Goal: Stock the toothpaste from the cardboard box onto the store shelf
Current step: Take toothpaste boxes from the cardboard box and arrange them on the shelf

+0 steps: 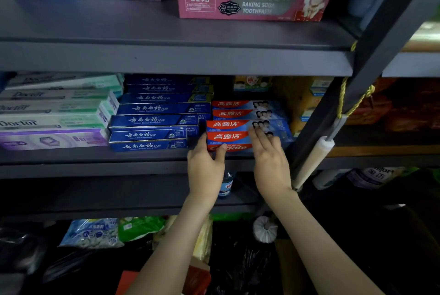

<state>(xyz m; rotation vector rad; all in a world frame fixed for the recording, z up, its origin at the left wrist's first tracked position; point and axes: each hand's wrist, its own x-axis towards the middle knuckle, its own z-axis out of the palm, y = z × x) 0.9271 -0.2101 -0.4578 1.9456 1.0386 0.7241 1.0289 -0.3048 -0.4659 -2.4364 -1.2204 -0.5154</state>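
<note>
Centre frame: left hand [206, 168] pinches the left end of the red toothpaste box [228, 137]; right hand [269, 161] lies straight-fingered, covering its blurred right half

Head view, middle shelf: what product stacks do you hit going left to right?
White-and-green Doctor toothpaste boxes → dark blue toothpaste boxes → red-and-blue Colgate toothpaste boxes → yellow cartons, set further back.

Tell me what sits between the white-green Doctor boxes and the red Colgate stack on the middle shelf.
In the head view, a stack of dark blue toothpaste boxes fills the stretch from the Doctor boxes to the Colgate stack.
</note>
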